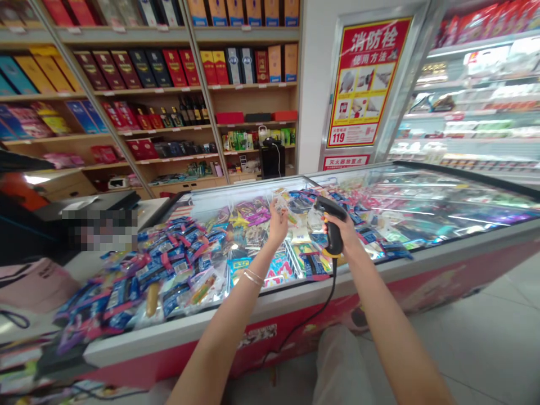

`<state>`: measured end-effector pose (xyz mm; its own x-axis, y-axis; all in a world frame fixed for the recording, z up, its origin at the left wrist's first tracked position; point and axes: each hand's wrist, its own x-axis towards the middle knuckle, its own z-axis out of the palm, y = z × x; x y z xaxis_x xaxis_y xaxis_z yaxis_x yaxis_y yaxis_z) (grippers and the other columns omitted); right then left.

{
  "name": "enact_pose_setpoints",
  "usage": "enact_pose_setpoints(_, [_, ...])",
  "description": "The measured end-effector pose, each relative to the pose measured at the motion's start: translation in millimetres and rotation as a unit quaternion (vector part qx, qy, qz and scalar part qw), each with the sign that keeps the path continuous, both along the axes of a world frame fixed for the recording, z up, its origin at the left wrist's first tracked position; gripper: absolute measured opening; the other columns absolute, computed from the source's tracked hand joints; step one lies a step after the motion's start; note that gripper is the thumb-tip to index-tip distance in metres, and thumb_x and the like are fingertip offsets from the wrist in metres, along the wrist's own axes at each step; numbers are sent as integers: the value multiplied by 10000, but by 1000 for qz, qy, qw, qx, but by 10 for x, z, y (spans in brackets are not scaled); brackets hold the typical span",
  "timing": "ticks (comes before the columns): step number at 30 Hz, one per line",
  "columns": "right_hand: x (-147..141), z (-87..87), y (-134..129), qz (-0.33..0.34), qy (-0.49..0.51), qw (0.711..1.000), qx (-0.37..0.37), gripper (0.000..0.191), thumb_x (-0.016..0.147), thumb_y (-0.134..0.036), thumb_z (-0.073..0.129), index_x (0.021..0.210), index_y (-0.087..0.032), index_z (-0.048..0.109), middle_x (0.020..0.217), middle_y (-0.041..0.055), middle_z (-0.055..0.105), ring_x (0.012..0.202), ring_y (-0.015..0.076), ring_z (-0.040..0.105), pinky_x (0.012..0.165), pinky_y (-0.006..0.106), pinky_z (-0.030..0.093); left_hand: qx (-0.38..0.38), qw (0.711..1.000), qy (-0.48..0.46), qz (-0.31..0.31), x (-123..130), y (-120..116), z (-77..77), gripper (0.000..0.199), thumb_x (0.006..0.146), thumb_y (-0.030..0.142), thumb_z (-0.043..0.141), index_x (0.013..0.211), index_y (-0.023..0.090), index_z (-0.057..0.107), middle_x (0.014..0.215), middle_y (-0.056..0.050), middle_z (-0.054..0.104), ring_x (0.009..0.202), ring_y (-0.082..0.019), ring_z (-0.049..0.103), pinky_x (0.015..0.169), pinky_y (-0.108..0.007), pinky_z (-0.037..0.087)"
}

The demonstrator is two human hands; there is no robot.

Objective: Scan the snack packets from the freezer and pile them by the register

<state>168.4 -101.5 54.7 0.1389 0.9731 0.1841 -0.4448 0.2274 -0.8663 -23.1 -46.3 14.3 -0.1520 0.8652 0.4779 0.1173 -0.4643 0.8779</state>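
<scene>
Over a freezer (447, 253), the right hand (345, 229) grips a likely light, stiff scanner (334, 233) by its handle (335, 244); the left hand (278, 224) pinches a packet (279, 201), probably soft, best held edgewise.

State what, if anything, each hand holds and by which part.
Right hand: the barcode scanner, by its handle. Left hand: seemingly a wrapped packet; where cannot be told.

Wooden shelves (253, 99) beside white wall (315, 84)

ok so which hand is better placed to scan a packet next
Likely the right hand: it grips the black handheld scanner, whose cord hangs down. The left hand, without a scanner, is over wrapped packets.
</scene>
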Motion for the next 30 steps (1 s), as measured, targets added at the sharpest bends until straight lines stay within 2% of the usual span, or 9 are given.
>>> enact_pose_setpoints(3, [-374,148,56,31,-18,999,24,368,579,-287,805,835,-203,554,653,-11,670,432,103,554,398,220,461,-2,1000,3,17,-549,72,84,575,840,308,586,1339,206,319,1040,-76,635,803,-163,650,750,-343,560])
enact_pose_setpoints(5, [-645,163,136,52,-31,998,24,409,582,-297,799,874,-221,522,656,-21,668,431,110,560,399,227,464,-22,999,11,34,-903,98,65,485,819,335,600,1236,194,397,995,-61,644,741,-152,644,662,-304,552])
enact_pose_setpoints(8, [-1011,77,271,99,-59,993,12,521,553,-298,807,936,-249,457,618,-56,645,411,131,563,386,243,461,-55,995,42,75,-1286,104,-50,349,818,375,576,1092,192,463,964,-50,655,709,-149,642,597,-268,524])
enact_pose_setpoints(10, [-1184,-17,338,131,-91,987,-1,572,542,-292,802,970,-258,424,596,-73,633,399,143,564,376,251,458,-83,986,80,117,-1417,95,-141,349,823,383,564,1100,197,462,901,-32,662,676,-151,639,596,-267,510])
enact_pose_setpoints(12, [-1283,-117,375,142,-125,982,-9,574,558,-287,783,992,-259,408,591,-78,630,395,148,568,376,254,458,-111,973,126,161,-1462,79,-211,385,822,377,568,1143,198,452,799,-5,651,638,-156,632,615,-275,497])
enact_pose_setpoints(14, [-1314,-206,390,141,-149,979,-11,562,578,-285,773,1000,-256,403,600,-77,635,397,148,572,384,257,464,-126,962,160,180,-1446,55,-246,402,828,369,561,1170,188,450,708,16,623,616,-163,624,628,-277,481])
enact_pose_setpoints(18, [-1282,-310,383,143,-163,976,-24,561,597,-298,779,1001,-257,393,619,-78,636,405,153,586,401,271,479,-135,961,184,154,-1333,-11,-229,384,825,344,567,1160,183,472,665,23,611,628,-167,622,622,-254,450])
enact_pose_setpoints(24, [-1271,-316,356,137,-169,974,-57,543,597,-282,760,999,-257,396,587,-90,617,386,150,573,389,264,462,-166,961,191,111,-1234,-116,-131,301,810,313,583,1085,236,489,745,19,665,672,-162,642,629,-237,432])
enact_pose_setpoints(30, [-1271,-294,335,135,-166,975,-60,531,596,-272,754,989,-261,397,579,-94,612,389,150,573,389,264,462,-152,954,232,117,-1249,-147,-93,274,790,282,597,1047,233,511,743,18,652,722,-176,653,684,-256,439])
